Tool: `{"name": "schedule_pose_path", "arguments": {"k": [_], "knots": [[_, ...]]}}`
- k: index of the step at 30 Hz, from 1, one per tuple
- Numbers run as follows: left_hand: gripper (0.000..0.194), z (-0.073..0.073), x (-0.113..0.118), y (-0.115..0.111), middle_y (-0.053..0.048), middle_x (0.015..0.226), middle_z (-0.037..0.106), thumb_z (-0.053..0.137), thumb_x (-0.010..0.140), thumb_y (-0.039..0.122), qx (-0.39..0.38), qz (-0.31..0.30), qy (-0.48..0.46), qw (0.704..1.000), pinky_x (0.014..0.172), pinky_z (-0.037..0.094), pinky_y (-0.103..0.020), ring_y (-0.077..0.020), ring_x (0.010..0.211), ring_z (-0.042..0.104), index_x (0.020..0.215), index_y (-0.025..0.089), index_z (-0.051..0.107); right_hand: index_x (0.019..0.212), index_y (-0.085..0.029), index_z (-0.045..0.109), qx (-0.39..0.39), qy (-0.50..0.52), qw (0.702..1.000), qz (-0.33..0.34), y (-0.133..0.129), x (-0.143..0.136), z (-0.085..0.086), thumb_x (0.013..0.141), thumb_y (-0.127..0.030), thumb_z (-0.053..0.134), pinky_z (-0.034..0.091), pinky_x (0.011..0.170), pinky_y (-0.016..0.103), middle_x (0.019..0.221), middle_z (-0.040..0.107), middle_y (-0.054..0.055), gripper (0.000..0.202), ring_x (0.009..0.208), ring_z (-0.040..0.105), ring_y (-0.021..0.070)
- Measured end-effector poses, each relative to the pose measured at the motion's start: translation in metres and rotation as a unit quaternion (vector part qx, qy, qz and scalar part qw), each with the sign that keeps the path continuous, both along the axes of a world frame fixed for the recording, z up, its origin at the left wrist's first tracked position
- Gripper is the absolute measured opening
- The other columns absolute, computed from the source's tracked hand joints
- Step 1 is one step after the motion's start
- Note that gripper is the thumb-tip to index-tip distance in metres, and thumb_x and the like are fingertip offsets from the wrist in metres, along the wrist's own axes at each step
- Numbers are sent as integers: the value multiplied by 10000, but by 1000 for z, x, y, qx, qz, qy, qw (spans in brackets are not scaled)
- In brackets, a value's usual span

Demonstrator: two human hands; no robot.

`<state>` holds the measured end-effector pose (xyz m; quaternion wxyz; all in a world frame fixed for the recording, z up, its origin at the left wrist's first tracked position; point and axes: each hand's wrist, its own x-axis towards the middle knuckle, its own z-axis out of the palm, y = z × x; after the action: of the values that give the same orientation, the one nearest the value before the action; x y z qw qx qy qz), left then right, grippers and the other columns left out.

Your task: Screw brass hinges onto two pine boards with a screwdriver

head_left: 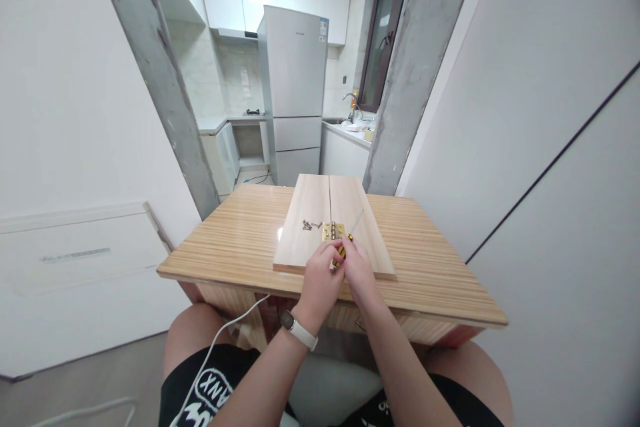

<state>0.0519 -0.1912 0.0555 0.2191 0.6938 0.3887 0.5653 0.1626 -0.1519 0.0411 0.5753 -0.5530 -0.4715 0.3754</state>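
Note:
Both my hands meet over the near part of two pale wooden boards (pixel 306 203) lying side by side. A yellow-and-black screwdriver (pixel 342 252) is between them, its thin shaft slanting up to the right above the right board. My left hand (pixel 321 268) has its fingers closed around the handle. My right hand (pixel 358 267) is closed on the handle from the other side. Just beyond the fingers a brass hinge (pixel 333 231) lies across the seam of the boards. Several screws (pixel 308 225) lie in a small pile on the left board.
The boards rest on a wood-grain table (pixel 240 233). A white cable (pixel 225 327) runs from under the table's front edge across my left leg. Walls stand close on both sides. Beyond the table are a fridge (pixel 295 67) and kitchen counters.

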Motion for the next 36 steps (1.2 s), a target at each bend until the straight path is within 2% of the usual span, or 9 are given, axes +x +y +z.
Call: {"name": "schedule_pose_path", "arguments": {"k": [3,7,9,12,17,22,25,29,36], "knots": [[81,-2,-13,-1,-91,1277,717,697,922,202,4,-17,48,999,1094,536,-522,-277,1232,669,980,256,682,879,-218,691,-36,-202,979,11,17,39,2,995,-606,432,493,730,329,878,749,102,481,874,700,267],[125,-10,-52,19,-100,1255,706,638,961,233,-5,81,82,993,1117,497,-522,-284,1245,647,1076,244,686,927,-181,739,-130,-462,876,-32,32,69,13,999,-469,492,474,772,344,970,770,187,386,944,731,303],[159,-16,-74,33,-109,1226,705,641,947,230,-22,132,116,984,1107,491,-507,-291,1224,646,1102,226,678,1058,-151,740,-164,-528,833,-36,35,70,16,992,-431,508,490,811,362,1074,765,224,369,1024,732,331],[212,-26,-100,49,-132,1187,698,658,928,244,-54,183,172,967,1087,481,-505,-314,1189,639,1133,192,670,1178,-129,716,-182,-563,805,-32,35,63,18,992,-395,501,511,840,380,1128,756,239,389,1058,735,345],[304,-41,-118,62,-170,1247,684,658,929,267,-109,218,229,942,1120,432,-499,-332,1227,611,1205,142,659,1162,-120,735,-184,-567,803,-17,35,59,22,1010,-474,480,514,881,381,1130,754,255,462,1072,733,338],[340,-49,-120,69,-173,1228,717,647,934,280,-153,201,225,941,1073,471,-433,-305,1202,656,1236,125,665,1130,-140,740,-174,-535,824,-68,44,92,19,1000,-692,396,507,851,388,1093,757,230,664,1016,724,330],[353,-48,-119,72,-167,1209,739,645,931,274,-172,194,199,945,1047,497,-401,-290,1188,682,1250,125,675,1149,-108,728,-120,-530,836,-70,54,120,6,1030,-551,440,482,873,340,1168,738,229,542,1092,690,294],[386,-42,-117,73,-176,1239,741,639,927,256,-186,199,180,945,1050,512,-391,-288,1195,696,1286,119,668,1091,-140,764,-118,-485,866,-29,62,147,-11,1007,-421,513,462,781,296,1076,773,156,386,972,709,241],[424,-36,-119,69,-177,1282,735,670,892,229,-223,214,156,938,1058,520,-368,-276,1206,705,1305,134,653,1005,-151,793,-106,-436,893,21,63,156,-14,901,-381,680,454,701,275,986,796,107,277,874,724,215]]}}
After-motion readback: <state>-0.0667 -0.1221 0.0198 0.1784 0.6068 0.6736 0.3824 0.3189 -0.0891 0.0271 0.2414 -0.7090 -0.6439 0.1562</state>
